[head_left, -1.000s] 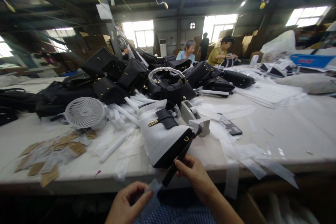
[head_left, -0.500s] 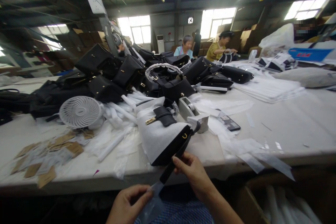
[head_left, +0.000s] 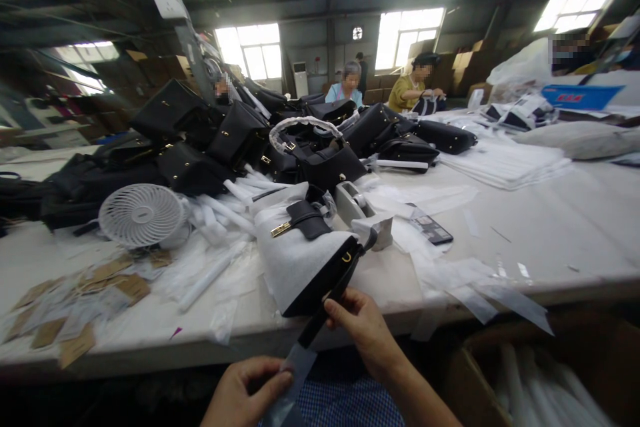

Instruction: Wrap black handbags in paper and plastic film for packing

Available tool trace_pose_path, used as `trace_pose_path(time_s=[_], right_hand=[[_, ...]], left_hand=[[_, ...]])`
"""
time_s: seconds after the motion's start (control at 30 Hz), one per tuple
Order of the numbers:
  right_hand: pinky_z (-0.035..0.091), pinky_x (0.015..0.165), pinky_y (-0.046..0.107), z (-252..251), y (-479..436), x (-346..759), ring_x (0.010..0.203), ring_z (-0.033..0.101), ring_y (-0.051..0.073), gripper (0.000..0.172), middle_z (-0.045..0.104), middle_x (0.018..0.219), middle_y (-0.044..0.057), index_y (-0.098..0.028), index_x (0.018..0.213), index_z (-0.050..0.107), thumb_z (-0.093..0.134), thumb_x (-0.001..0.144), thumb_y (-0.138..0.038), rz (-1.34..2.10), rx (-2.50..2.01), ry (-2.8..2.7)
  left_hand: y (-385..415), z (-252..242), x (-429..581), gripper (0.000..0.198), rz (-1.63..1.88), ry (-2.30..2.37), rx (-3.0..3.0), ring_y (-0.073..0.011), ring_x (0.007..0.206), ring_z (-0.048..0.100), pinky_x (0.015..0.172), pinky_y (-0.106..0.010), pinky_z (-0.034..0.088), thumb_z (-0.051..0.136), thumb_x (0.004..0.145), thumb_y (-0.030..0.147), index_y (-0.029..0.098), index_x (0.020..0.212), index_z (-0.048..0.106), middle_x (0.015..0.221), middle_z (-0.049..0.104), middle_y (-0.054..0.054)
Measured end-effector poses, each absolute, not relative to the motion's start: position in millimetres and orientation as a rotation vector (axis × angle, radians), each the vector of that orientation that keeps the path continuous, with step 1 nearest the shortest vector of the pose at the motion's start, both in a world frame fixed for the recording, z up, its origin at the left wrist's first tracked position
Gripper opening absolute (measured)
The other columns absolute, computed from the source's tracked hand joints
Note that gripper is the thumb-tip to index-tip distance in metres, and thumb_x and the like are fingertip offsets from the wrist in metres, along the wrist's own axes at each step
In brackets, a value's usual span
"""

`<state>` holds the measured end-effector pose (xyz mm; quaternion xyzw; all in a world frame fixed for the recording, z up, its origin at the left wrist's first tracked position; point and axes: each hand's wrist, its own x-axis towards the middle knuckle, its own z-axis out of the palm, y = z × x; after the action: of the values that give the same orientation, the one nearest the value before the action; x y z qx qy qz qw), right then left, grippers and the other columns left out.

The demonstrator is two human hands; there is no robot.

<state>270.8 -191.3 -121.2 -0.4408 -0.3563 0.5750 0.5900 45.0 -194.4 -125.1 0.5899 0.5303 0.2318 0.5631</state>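
Observation:
A black handbag wrapped in white sheet (head_left: 295,260) lies at the table's front edge, its gold clasp facing up. From its right side a black strap (head_left: 315,325) runs down toward me. My right hand (head_left: 357,320) pinches the strap near the bag's lower corner. Below it, my left hand (head_left: 255,383) is closed on a clear plastic sleeve (head_left: 299,365), which covers the strap's lower end. A grey tape dispenser (head_left: 353,203) stands right behind the bag.
Black bags (head_left: 240,133) are piled behind. A white fan (head_left: 143,213) and brown tags (head_left: 77,343) lie left, a phone (head_left: 433,227) right. A box of white rolls (head_left: 470,367) is lower right. People sit across the table (head_left: 565,227).
The view has shifted slightly, so the table's things appear a little further left. Both hands keep their hold on the strap and the plastic sleeve.

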Motion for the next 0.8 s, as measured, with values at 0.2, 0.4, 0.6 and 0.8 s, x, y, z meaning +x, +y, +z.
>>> trace_pose_path(time_s=[0.2, 0.4, 0.6, 0.8], right_hand=[[0.043, 0.060, 0.025, -120.2, -191.2, 270.3, 0.060, 0.054, 0.012, 0.035, 0.063, 0.069, 0.001, -0.014, 0.082, 0.070, 0.079, 0.072, -0.047, 1.337, -1.038, -0.829], [0.043, 0.061, 0.025, -120.1, -192.0, 270.9, 0.060, 0.054, 0.012, 0.035, 0.063, 0.070, 0.001, -0.014, 0.083, 0.070, 0.078, 0.073, -0.047, 1.341, -1.040, -0.856], [0.040, 0.057, 0.025, -117.0, -192.3, 272.3, 0.059, 0.052, 0.013, 0.039, 0.063, 0.068, 0.001, -0.014, 0.082, 0.071, 0.078, 0.071, -0.051, 1.314, -1.133, -0.896], [0.045, 0.072, 0.030, -128.4, -196.6, 271.1, 0.082, 0.060, 0.022, 0.039, 0.071, 0.086, 0.006, -0.016, 0.090, 0.073, 0.071, 0.078, -0.053, 1.177, -1.159, -0.992]], left_hand=[[-193.6, -124.5, 44.0, 0.038, 0.526, 1.251, 1.401, -0.0244, 0.075, 0.069, 0.072, -0.028, 0.052, 0.074, 0.067, 0.055, 0.020, 0.080, 0.080, 0.078, 0.078, -0.005], [-189.7, -125.7, 46.7, 0.040, 0.554, 1.222, 1.371, -0.0267, 0.082, 0.071, 0.075, -0.029, 0.053, 0.074, 0.069, 0.056, 0.021, 0.086, 0.080, 0.084, 0.079, -0.005], [-180.7, -123.2, 59.5, 0.049, 0.603, 1.200, 1.351, -0.0287, 0.093, 0.070, 0.082, -0.032, 0.054, 0.069, 0.075, 0.058, 0.020, 0.104, 0.077, 0.094, 0.078, -0.007], [-180.0, -116.6, 84.2, 0.051, 0.702, 1.264, 1.461, -0.0308, 0.099, 0.070, 0.091, -0.037, 0.054, 0.067, 0.074, 0.062, 0.020, 0.100, 0.078, 0.100, 0.078, -0.007]])
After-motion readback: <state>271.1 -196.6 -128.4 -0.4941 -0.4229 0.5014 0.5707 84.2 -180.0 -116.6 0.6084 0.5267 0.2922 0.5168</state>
